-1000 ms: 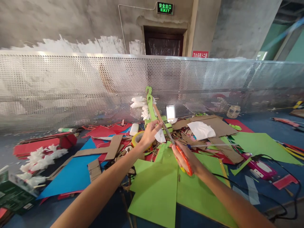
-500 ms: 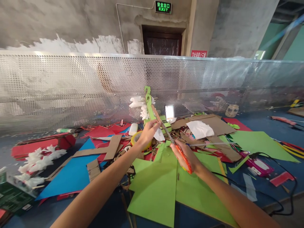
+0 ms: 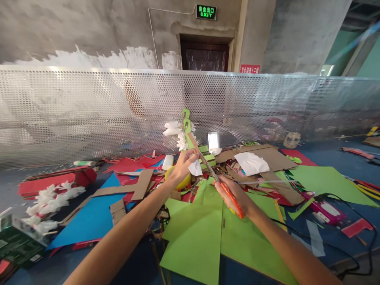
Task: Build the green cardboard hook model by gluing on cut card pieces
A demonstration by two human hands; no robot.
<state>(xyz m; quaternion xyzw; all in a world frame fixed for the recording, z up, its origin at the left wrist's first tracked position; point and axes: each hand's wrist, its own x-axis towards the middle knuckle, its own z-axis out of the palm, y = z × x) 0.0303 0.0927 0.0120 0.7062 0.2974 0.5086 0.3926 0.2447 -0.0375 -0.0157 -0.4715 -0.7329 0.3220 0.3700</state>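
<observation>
The scissors (image 3: 221,184) are partly hidden: the right hand (image 3: 234,194) covers most of the orange handles, and the blade tips are thin and hard to make out where they meet the white scrap (image 3: 196,168). I cannot tell how far apart the blades are. A small blurred white patch sits at 12 o'clock from the hands, by the mesh fence (image 3: 118,107). Both arms reach out from the bottom of the view, and both are cut off there. The left arm comes up from 7 o'clock and the right arm from 5 o'clock. The left hand (image 3: 182,166) is raised a bit, with its fingers pressed together in a pinch grip on the white scrap. The right hand is curled tight around the scissors' handles, and the blades point to 11 o'clock, toward the scrap. The scrap is in the air near the middle, just in front of a green cardboard model (image 3: 190,136). A yellow tape roll (image 3: 178,180) is right under the left hand. Green paper (image 3: 196,233) lies on the surface below the hands, at 6 o'clock. Blue paper (image 3: 92,215) lies at 9 o'clock.
</observation>
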